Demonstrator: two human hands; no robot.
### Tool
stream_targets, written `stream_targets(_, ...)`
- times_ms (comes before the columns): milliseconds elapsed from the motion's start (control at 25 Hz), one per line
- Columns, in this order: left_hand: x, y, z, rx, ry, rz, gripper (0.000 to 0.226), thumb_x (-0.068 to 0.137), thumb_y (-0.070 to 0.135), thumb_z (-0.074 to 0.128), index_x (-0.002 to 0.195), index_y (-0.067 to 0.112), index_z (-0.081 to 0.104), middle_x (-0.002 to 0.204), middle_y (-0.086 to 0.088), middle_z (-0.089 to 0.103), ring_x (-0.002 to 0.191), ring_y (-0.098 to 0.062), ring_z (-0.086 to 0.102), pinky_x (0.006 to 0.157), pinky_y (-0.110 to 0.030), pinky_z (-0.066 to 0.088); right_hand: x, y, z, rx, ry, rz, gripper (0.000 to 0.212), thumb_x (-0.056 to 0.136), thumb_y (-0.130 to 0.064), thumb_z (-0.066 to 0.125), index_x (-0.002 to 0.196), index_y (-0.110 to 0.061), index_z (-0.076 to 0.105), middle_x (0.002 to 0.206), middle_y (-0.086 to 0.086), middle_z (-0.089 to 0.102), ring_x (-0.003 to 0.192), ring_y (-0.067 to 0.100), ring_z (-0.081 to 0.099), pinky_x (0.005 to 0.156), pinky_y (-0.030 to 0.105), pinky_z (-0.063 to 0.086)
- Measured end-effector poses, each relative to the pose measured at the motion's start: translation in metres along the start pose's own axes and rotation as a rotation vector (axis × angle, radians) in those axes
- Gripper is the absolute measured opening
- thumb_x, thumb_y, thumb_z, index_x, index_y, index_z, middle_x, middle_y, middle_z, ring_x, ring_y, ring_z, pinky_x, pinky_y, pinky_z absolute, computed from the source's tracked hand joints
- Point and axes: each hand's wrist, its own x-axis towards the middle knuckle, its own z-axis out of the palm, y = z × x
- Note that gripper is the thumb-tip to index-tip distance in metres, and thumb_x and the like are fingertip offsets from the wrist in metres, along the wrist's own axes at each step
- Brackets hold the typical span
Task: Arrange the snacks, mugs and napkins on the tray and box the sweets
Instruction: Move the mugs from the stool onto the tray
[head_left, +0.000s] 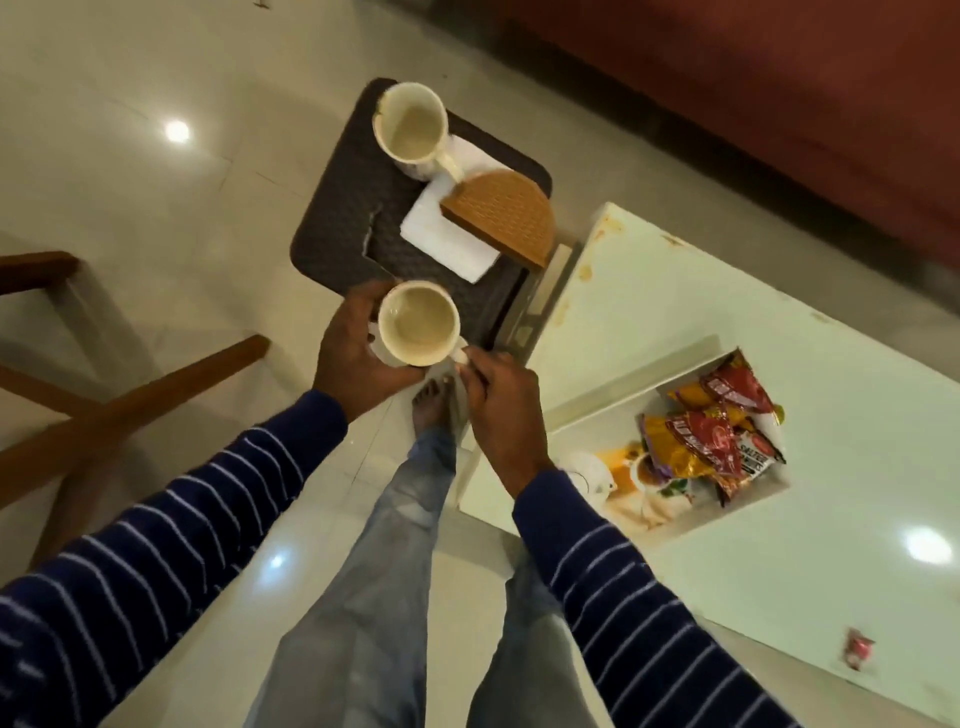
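Here the white tabletop (779, 322) took up the right side, with snack packets (714, 447) heaped in a sunken square well and a small red sweet (860, 652) lying well apart near its edge; the dark tray (332, 228) sat beyond the hands, carrying one mug (410, 124), white napkins (447, 239) and a brown wooden holder (504, 213); the second mug (418, 323) was at the tray's near edge. The left hand (353, 353) was wrapped round its body; the right hand (501, 400) pinched the handle. It looked empty, light, glazed and breakable, so body and handle seemed the safest holds. Whether its base touched the tray was hidden; no sweet box could be made out.
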Motion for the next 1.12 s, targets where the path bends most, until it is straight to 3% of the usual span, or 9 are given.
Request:
stream_targets(160,-0.068,0.038,0.069,-0.025,-0.211,0.018,0.091,0.053,0.045,0.092,0.129,0.046,0.041,0.127,0.025,0.052,0.115,-0.002,0.054,0.092,-0.03,0.052,-0.101,0.062,-0.035,0.028,0.096,0.196,0.017,0.099,-0.018,0.058,0.103,-0.011,0.073,0.095,0.003,0.074,0.079,0.003,0.055,0.073,-0.002,0.034)
stream_targets(280,-0.105,0.055,0.128,0.017,-0.343,0.052,0.09,0.051,0.046,0.092,0.129,0.038,0.046,0.125,0.02,0.056,0.111,0.0,0.056,0.09,-0.032,0.053,-0.156,0.114,-0.055,0.055,0.13,0.31,0.016,0.099,-0.019,0.058,0.098,-0.012,0.073,0.093,0.003,0.073,0.078,0.003,0.055,0.071,0.007,0.036)
stream_targets(400,-0.125,0.058,0.172,0.031,-0.435,0.046,0.09,0.05,0.038,0.094,0.128,0.03,0.049,0.12,0.021,0.057,0.105,0.009,0.053,0.087,-0.025,0.051,-0.184,0.158,-0.06,0.07,0.155,0.365,0.019,0.099,-0.02,0.057,0.085,-0.012,0.067,0.076,0.0,0.066,0.068,0.011,0.049,0.065,0.026,0.038)
stream_targets(480,-0.131,0.052,0.19,0.034,-0.483,0.026,0.091,0.051,0.035,0.095,0.129,0.025,0.05,0.122,0.013,0.06,0.104,0.002,0.056,0.086,-0.022,0.05,-0.189,0.177,-0.055,0.084,0.152,0.379,0.021,0.099,-0.02,0.056,0.082,-0.012,0.065,0.07,-0.002,0.059,0.063,0.013,0.043,0.061,0.03,0.036)
stream_targets(640,-0.13,0.038,0.206,0.075,-0.518,0.007,0.09,0.051,0.038,0.094,0.128,0.033,0.047,0.122,0.017,0.059,0.106,-0.001,0.055,0.083,-0.014,0.045,-0.185,0.204,-0.038,0.095,0.137,0.405,0.02,0.098,-0.02,0.056,0.09,-0.008,0.069,0.079,0.008,0.07,0.069,0.023,0.056,0.065,0.039,0.045)
stream_targets(760,-0.126,0.031,0.211,0.112,-0.533,0.003,0.088,0.052,0.042,0.093,0.127,0.037,0.047,0.121,0.018,0.061,0.106,-0.006,0.059,0.084,-0.023,0.052,-0.182,0.213,-0.026,0.114,0.152,0.428,0.019,0.098,-0.021,0.056,0.087,-0.012,0.069,0.07,-0.002,0.062,0.062,0.013,0.048,0.057,0.019,0.036)
stream_targets(880,-0.122,0.028,0.211,0.131,-0.55,0.008,0.087,0.052,0.043,0.092,0.127,0.037,0.047,0.121,0.018,0.061,0.106,-0.005,0.059,0.084,-0.024,0.053,-0.18,0.215,-0.019,0.128,0.156,0.435,0.021,0.098,-0.022,0.055,0.082,-0.014,0.066,0.065,-0.004,0.057,0.059,0.013,0.044,0.054,0.013,0.032)
stream_targets(1000,-0.119,0.024,0.21,0.146,-0.568,0.047,0.087,0.054,0.042,0.091,0.128,0.033,0.048,0.123,0.017,0.059,0.106,-0.001,0.056,0.084,-0.016,0.046,-0.181,0.215,-0.013,0.147,0.148,0.467,0.021,0.098,-0.023,0.055,0.089,-0.011,0.069,0.07,0.002,0.065,0.065,0.022,0.053,0.057,0.022,0.036)
stream_targets(1120,-0.119,0.021,0.209,0.176,-0.573,0.078,0.088,0.056,0.039,0.092,0.131,0.029,0.046,0.127,0.012,0.058,0.106,0.002,0.05,0.085,-0.013,0.04,-0.181,0.209,-0.017,0.148,0.112,0.476,0.018,0.097,-0.026,0.059,0.102,-0.014,0.072,0.085,0.006,0.074,0.075,0.024,0.065,0.069,0.031,0.052)
